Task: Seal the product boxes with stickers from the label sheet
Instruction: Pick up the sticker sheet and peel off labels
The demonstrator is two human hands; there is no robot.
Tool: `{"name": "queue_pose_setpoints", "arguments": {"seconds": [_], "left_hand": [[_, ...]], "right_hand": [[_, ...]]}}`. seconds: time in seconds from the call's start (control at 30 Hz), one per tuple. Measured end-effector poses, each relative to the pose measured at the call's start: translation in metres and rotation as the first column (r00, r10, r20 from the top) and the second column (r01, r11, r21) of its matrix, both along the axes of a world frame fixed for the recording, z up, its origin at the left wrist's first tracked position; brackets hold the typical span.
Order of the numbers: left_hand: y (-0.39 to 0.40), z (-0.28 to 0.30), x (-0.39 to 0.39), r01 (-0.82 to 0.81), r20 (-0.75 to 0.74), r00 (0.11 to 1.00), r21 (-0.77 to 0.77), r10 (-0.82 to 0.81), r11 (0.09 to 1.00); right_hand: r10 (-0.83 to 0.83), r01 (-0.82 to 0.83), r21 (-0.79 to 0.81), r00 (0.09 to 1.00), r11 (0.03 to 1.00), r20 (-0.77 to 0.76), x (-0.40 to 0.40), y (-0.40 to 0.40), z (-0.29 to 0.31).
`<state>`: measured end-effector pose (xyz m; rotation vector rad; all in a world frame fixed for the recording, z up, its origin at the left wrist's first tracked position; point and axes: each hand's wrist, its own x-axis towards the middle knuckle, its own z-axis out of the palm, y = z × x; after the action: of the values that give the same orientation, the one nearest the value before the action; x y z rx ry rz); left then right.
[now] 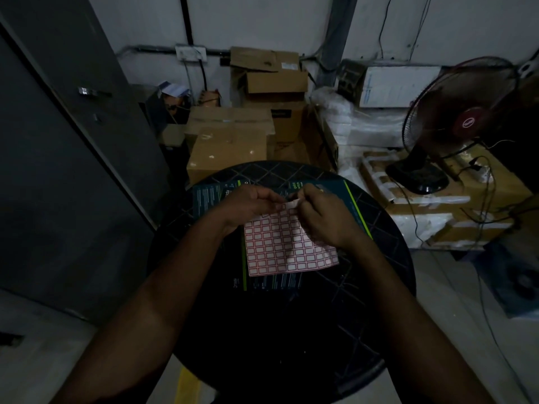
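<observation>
A white label sheet [287,247] with rows of red-bordered stickers lies over dark teal product boxes [208,196] on a round black table [280,325]. My left hand [248,204] pinches the sheet's far top edge. Close beside it, my right hand [323,218] pinches a lifted corner of a sticker [292,204] at the same top edge. A second teal box [354,205] with a green stripe shows under my right hand. The fingertips are dim and partly hidden by each other.
Stacked cardboard cartons [230,141] stand just behind the table. A red-hubbed pedestal fan [455,123] sits on taped cartons at the right, with loose cables trailing to the floor. A grey door [67,158] fills the left side. The room is dark.
</observation>
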<state>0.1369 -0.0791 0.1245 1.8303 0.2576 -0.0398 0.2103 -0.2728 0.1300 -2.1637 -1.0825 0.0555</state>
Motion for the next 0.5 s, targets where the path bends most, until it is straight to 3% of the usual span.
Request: {"name": "queue_pose_setpoints", "arguments": {"seconds": [0.2, 0.33, 0.5], "left_hand": [[-0.001, 0.002, -0.003, 0.006, -0.012, 1.0, -0.015, -0.007, 1.0], [0.0, 0.001, -0.003, 0.013, -0.009, 1.0, -0.007, -0.013, 1.0], [0.001, -0.002, -0.001, 0.033, -0.013, 0.999, 0.023, -0.033, 0.999]], "right_hand": [[0.027, -0.022, 0.043, 0.993, 0.999, -0.115, 0.007, -0.009, 0.003], [0.09, -0.085, 0.051, 0.99, 0.995, -0.105, 0.006, -0.014, 0.008], [0.164, -0.168, -0.031, 0.98, 0.985, -0.116, 0.006, -0.022, 0.008]]}}
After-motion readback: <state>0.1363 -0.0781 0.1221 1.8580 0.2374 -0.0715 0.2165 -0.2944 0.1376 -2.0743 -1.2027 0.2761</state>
